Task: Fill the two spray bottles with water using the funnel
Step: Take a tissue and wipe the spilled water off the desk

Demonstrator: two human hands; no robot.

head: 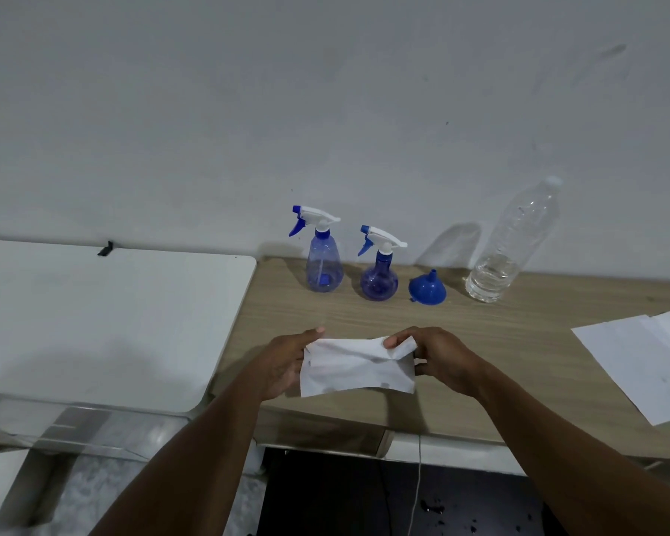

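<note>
You've got both hands up over the front of the desk (pixel 499 342), and they're sharing one thing: a white paper towel (pixel 358 371). Your left hand (pixel 287 365) pinches its left edge, thumb on top, and your right hand (pixel 438 361) curls its fingers round the upper right corner, so the towel hangs stretched between them.

None of the task's things are in your grip. They stand in a row at the back of the desk, against the wall and well beyond your hands. The taller spray bottle (pixel 324 265) is furthest left, with the round spray bottle (pixel 379 280) just beside it. Both are blue, with their white trigger heads on. Next comes the blue funnel (pixel 427 290), mouth down and spout up, then the clear water bottle (pixel 507 253), capped, with water in its lower part.

Loose white sheets (pixel 643 361) lie off to your right, and a white table (pixel 93 315) butts against the desk on your left.
</note>
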